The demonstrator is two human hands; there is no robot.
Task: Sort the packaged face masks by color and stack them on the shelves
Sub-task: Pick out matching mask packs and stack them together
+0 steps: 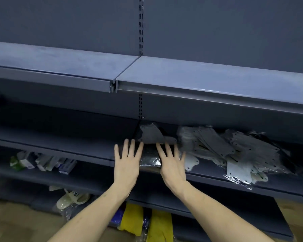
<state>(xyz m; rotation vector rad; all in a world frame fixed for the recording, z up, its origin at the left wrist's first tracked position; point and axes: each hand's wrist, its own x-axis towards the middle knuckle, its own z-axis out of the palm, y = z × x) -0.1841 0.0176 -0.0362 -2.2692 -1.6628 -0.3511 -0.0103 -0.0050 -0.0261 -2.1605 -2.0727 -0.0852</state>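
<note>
Both hands reach to the front of the middle shelf (87,151), palms down with fingers straight and spread, grasping nothing. On the far left, 1 shelf lower, small boxes (49,163) lie in a loose row beside a green packet (16,164). Below them a pale sandal in a clear bag (72,199) sits on the bottom shelf. Left hand (127,162) lies flat at the shelf edge, its fingertips just beside a stack of dark packaged masks (150,157). That stack sits between the 2 hands, its shiny wrapping catching light at the front. Behind it, a grey mask packet (151,135) leans tilted toward the back wall. Right hand (171,165) rests on the right side of the dark stack, fingers splayed toward the pile next to it. Yellow cloths (132,219) lie low down between the forearms. Further right, on the same middle shelf, a mixed heap of masks (226,147) in grey, white and black spreads out untidily, some white packets (238,170) hanging over the front edge. Above everything runs the bare top shelf (208,75).
</note>
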